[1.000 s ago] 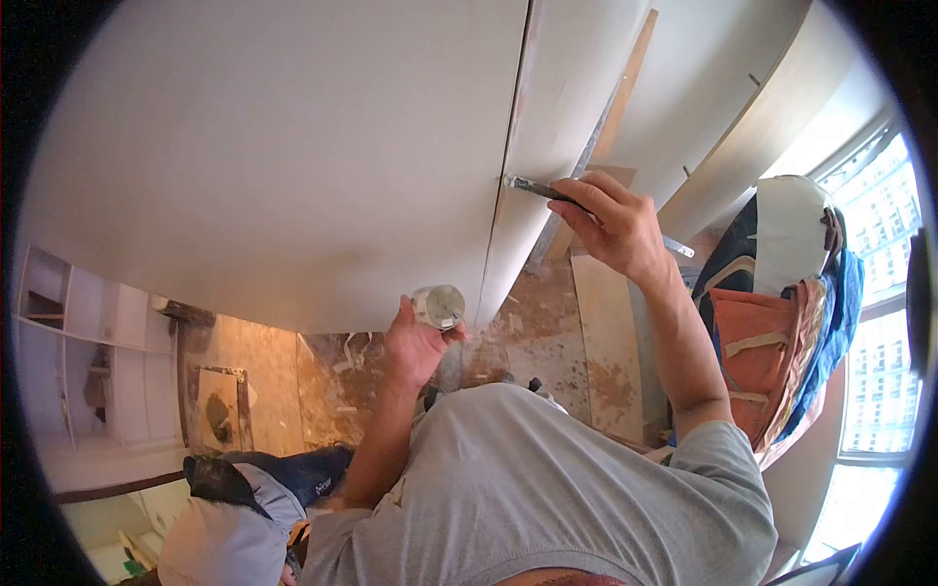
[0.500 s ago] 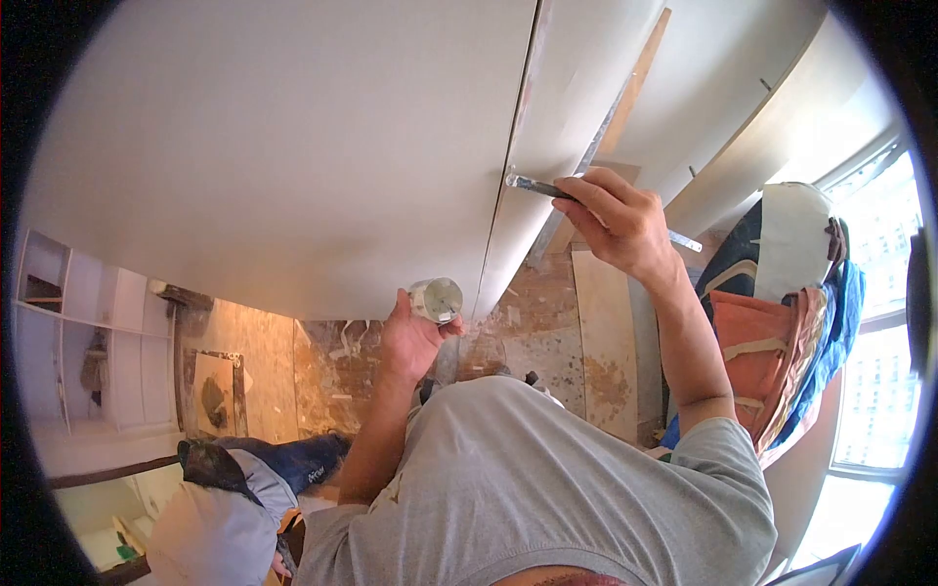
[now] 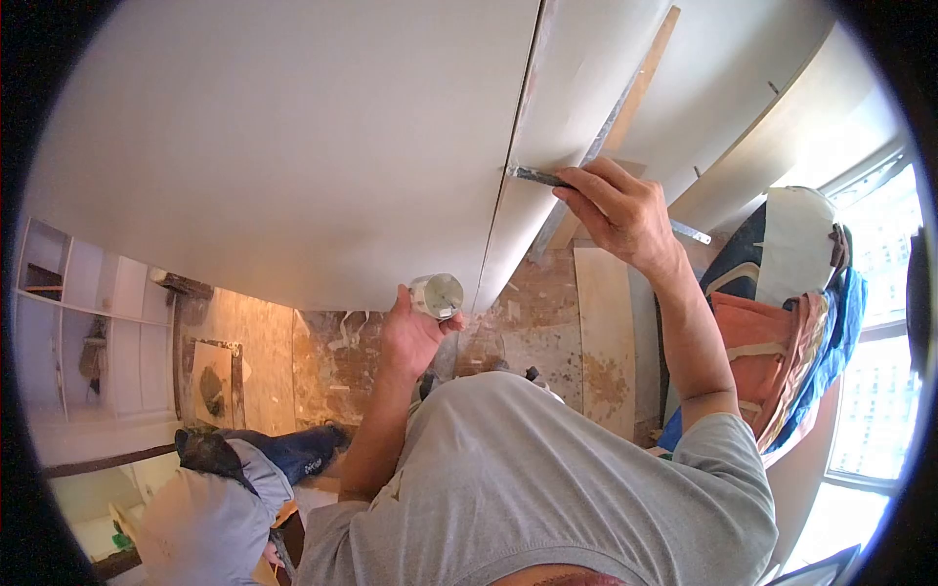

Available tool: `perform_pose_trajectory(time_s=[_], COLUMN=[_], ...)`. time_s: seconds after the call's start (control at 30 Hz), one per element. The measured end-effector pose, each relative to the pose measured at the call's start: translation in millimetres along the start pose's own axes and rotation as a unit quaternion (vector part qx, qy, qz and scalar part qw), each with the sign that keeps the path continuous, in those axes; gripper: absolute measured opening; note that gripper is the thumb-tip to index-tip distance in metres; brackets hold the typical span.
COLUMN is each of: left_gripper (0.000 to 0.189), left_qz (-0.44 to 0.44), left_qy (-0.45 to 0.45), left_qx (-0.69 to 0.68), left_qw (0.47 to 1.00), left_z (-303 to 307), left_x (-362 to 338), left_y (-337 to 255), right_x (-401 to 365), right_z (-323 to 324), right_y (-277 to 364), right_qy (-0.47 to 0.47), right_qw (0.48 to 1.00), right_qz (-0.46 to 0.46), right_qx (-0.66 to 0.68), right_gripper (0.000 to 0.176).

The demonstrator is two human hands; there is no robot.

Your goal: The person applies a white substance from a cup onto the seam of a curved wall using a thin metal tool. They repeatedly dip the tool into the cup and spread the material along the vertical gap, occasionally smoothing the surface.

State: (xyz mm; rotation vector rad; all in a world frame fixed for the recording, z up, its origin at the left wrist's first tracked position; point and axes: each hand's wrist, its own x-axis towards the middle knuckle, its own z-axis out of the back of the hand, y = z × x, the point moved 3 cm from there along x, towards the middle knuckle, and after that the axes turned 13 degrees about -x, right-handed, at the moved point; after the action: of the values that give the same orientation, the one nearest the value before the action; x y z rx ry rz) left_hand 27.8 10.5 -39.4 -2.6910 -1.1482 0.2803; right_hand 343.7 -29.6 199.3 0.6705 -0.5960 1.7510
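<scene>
My left hand [image 3: 408,342] is closed around a small round can [image 3: 439,295], its pale grey-green top facing up at me. Pinched in my right hand [image 3: 623,213] is a slim brush [image 3: 535,176] with a dark, smeared handle and a whitish tip. That tip lies right at the long dark seam [image 3: 504,186] between a large white panel [image 3: 293,146] and a narrower white strip [image 3: 576,68]. The can sits lower, close to the bottom end of the seam.
A person in a pale cap [image 3: 205,527] is low at my left. Clothes and bags [image 3: 752,332] are piled at right by a bright window [image 3: 879,391]. Stained boards [image 3: 606,342] cover the floor; white shelving [image 3: 93,332] stands at far left.
My right hand has shifted slightly, bringing the brush tip closer onto the seam. The can in my left hand is almost unmoved. The person at lower left has moved a little.
</scene>
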Motion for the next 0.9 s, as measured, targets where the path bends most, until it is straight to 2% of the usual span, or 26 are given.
perform_pose_trajectory(time_s=[0.9], left_gripper=[0.074], left_qz=[-0.011], left_qy=[-0.02], left_qx=[-0.012], left_qw=[1.0], left_z=[8], left_x=[2], left_y=[0], right_x=[-4], right_z=[-5], right_y=[6], right_qy=[-0.013], right_qw=[0.999], right_qz=[0.021], right_qx=[-0.026], right_gripper=[0.018])
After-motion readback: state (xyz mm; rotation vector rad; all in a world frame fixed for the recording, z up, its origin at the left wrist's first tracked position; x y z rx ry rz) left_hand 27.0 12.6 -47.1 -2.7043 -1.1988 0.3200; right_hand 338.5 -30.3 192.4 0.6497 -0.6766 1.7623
